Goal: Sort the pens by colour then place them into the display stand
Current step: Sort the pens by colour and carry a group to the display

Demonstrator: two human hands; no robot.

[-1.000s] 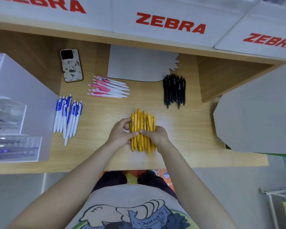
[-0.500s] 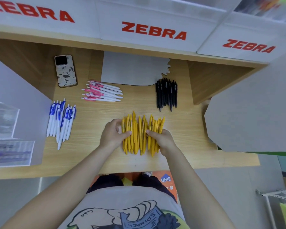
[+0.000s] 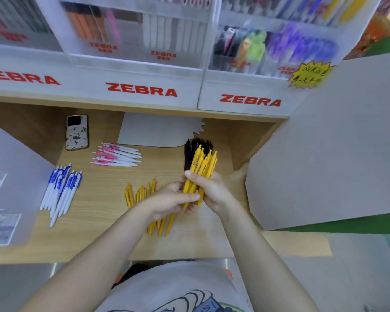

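Wooden desk [image 3: 95,221] below Zebra stand [image 3: 142,70]. Right hand [image 3: 212,190] grips yellow bunch [image 3: 203,167] upright; left hand [image 3: 167,201] pinches its lower ends. Bundle uneven: pens may slip onto the loose yellows [image 3: 140,192].

Bundle of yellow pens [image 3: 202,168] raised off the wooden counter, tips angled up and away, more yellow pens [image 3: 140,194] lying loose on the counter, blue-and-white pens [image 3: 61,190] at left, pink-and-white pens [image 3: 117,156] behind, black pens [image 3: 189,152] partly hidden, display stand [image 3: 142,52] above, blurred.
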